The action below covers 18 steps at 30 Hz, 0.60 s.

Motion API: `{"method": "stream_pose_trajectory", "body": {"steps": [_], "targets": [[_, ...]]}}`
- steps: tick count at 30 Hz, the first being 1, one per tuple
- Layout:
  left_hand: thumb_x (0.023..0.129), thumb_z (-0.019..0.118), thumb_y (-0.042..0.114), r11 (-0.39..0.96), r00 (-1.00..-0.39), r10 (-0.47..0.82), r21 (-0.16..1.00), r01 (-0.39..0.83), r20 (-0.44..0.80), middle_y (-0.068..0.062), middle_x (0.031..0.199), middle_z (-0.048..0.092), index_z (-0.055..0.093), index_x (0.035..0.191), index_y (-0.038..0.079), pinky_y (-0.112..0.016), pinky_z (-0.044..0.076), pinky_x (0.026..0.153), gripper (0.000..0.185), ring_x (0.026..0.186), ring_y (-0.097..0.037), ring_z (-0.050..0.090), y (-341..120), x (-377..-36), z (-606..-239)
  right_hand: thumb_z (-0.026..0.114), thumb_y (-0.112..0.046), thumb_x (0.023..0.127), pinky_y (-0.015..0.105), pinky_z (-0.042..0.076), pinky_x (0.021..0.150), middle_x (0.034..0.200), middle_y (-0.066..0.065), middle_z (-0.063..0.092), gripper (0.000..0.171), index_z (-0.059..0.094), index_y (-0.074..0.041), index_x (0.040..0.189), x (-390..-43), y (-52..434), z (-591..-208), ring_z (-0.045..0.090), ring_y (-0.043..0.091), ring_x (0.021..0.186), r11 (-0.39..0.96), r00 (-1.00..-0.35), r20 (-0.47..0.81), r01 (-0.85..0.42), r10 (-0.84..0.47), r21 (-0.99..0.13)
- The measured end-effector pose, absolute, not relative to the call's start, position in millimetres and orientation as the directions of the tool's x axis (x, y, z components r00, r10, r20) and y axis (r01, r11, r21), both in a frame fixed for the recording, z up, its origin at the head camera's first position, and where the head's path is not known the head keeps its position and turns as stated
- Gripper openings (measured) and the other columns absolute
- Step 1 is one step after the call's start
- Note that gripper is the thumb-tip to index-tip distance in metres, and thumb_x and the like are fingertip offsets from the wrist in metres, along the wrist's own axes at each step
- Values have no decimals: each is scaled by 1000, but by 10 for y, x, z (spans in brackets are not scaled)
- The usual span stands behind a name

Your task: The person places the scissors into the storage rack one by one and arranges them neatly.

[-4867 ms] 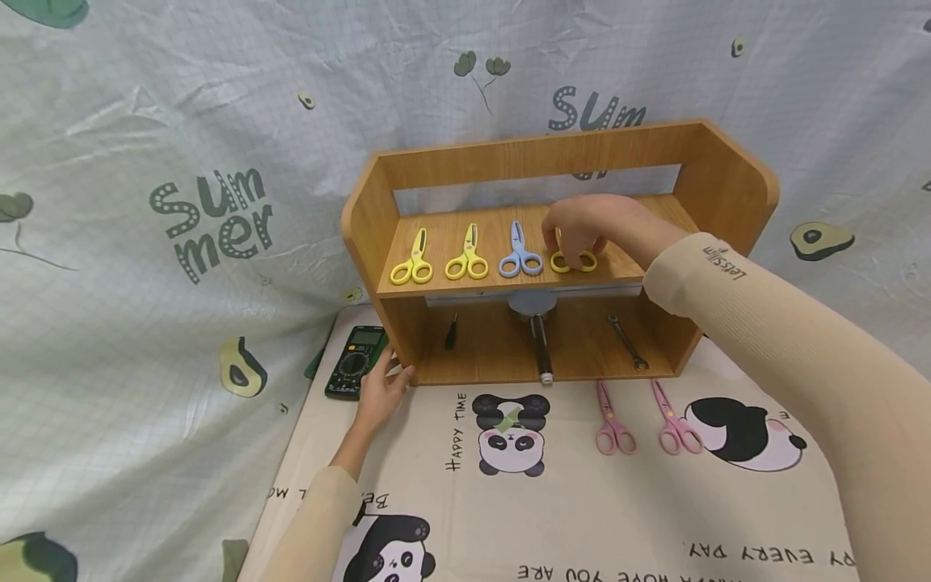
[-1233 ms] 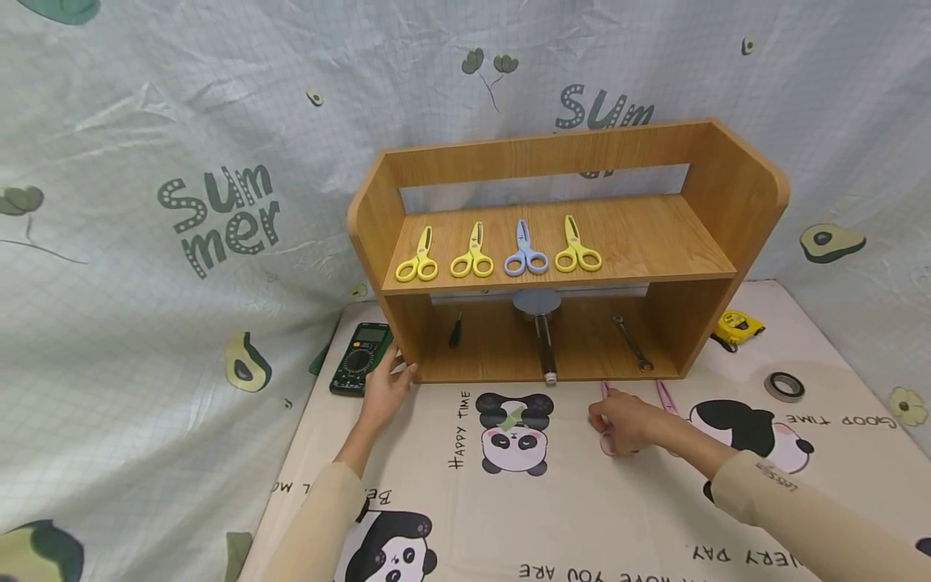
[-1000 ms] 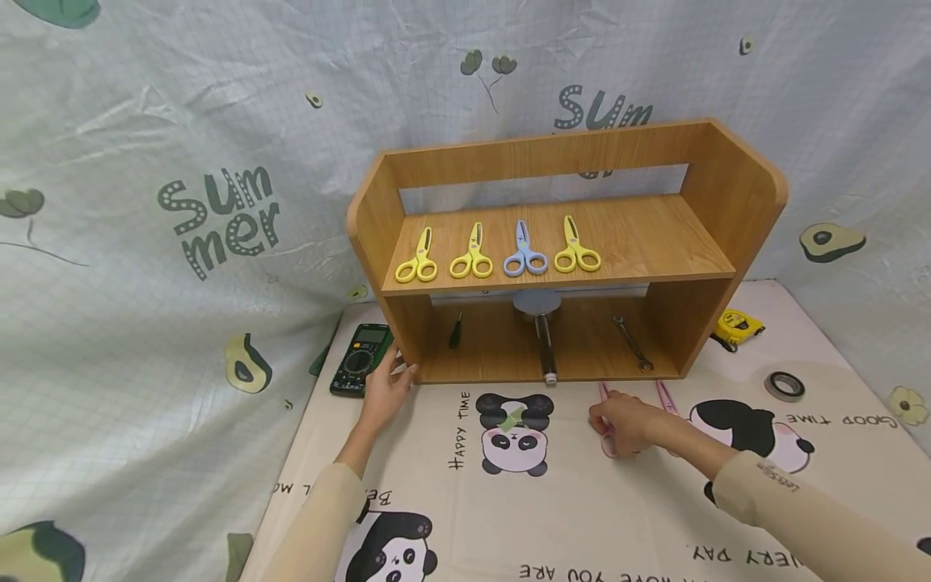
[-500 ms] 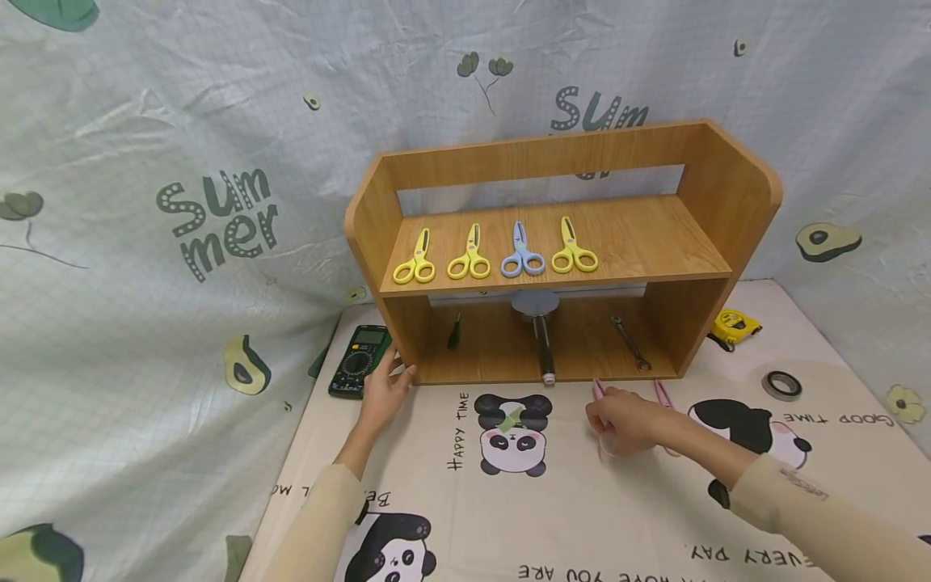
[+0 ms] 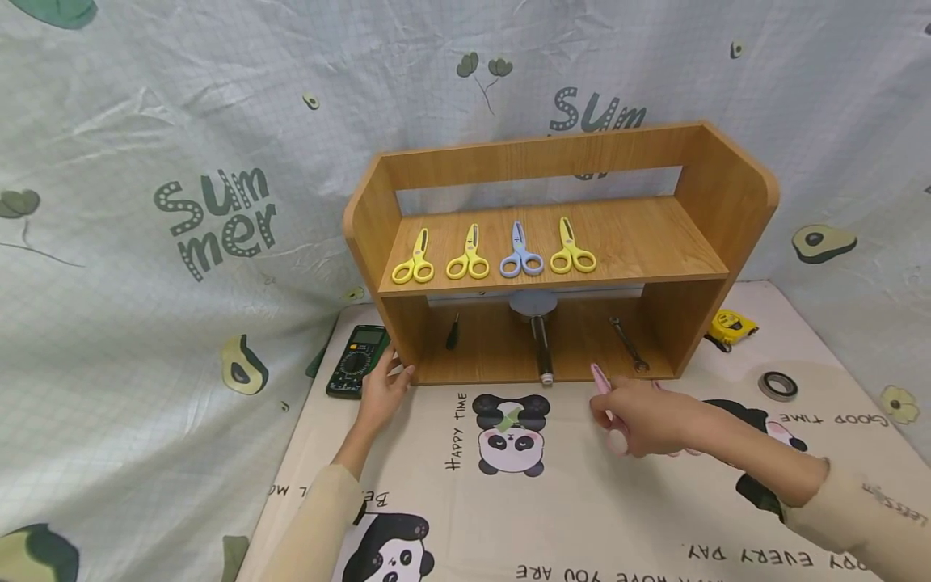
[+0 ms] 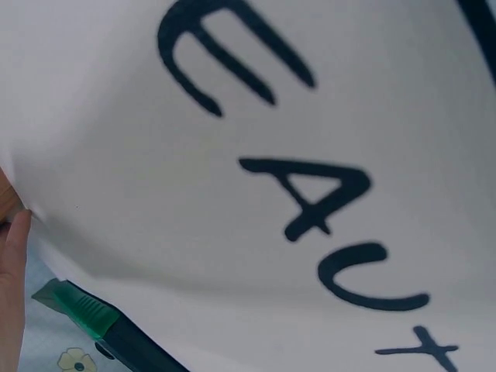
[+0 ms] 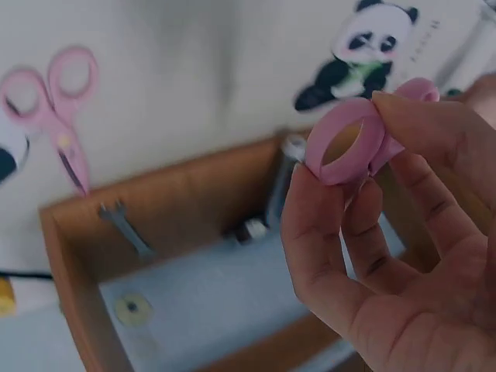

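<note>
- Our right hand pinches the pink scissors by their handle rings, lifted just off the table.
- Their blades point away toward the wooden shelf.
- Our left hand rests spread against the shelf's lower left corner, farther from the scissors.

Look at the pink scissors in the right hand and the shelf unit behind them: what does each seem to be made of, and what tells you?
Pink scissors: handles look like smooth moulded plastic, matte, one uniform colour with rounded loops. Shelf unit: looks like wood-grain board, possibly laminate, going by its even streaked pattern and low sheen.
</note>
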<state>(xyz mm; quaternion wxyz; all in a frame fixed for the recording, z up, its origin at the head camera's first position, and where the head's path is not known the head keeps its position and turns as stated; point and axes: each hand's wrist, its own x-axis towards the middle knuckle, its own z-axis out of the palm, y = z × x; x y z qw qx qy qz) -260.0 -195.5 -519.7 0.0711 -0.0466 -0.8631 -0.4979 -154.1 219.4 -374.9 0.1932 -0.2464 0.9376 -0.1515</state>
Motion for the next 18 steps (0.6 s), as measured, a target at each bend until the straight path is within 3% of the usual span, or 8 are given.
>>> {"method": "stream_pose_trajectory", "body": {"steps": [8, 18], "targets": [[103, 64, 8, 510, -984, 1, 846, 154, 179, -27, 154, 51, 36, 162, 15, -47, 66, 85, 66, 120, -47, 68, -1948, -2594, -5199, 97, -9, 68, 18, 55, 53, 96, 0, 58, 46, 66, -28, 96, -1454, 2237, -3289, 54, 17, 89, 832, -793, -302, -414, -529, -370], [104, 64, 8, 514, -982, 10, 841, 167, 189, -25, 157, 49, 33, 164, 17, -49, 65, 86, 68, 123, -47, 67, -1953, -2599, -5205, 90, -3, 73, 24, 51, 60, 91, -3, 57, 43, 68, -29, 99, -1584, 2295, -2696, 53, 14, 85, 804, -785, -237, -480, -572, -350]]}}
